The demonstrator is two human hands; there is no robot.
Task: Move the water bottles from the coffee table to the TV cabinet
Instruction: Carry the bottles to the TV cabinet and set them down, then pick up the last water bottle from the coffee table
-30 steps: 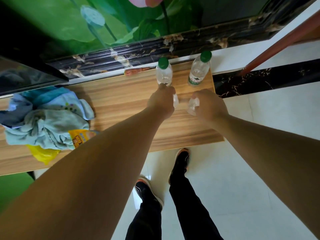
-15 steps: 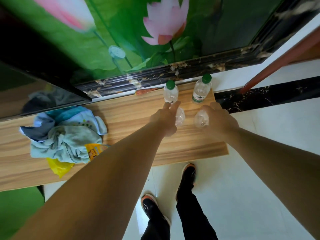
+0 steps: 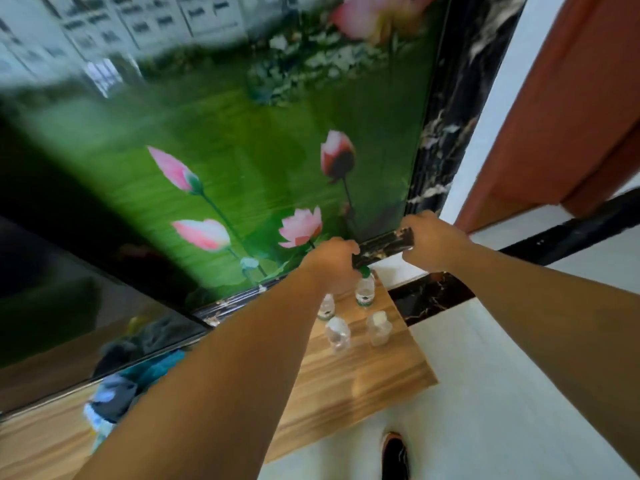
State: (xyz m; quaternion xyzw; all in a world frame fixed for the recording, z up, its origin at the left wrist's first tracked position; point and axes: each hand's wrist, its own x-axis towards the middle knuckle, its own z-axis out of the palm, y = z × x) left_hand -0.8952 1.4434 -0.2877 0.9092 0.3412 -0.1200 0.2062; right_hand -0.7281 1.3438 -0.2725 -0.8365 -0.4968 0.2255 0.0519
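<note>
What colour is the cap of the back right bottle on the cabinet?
Green, on the clear plastic water bottle at the back right; only the head view shows it.

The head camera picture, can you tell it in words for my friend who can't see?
Four water bottles stand on the wooden TV cabinet. The left hand and right hand hang empty above them, before a lotus-flower wall picture.
</note>
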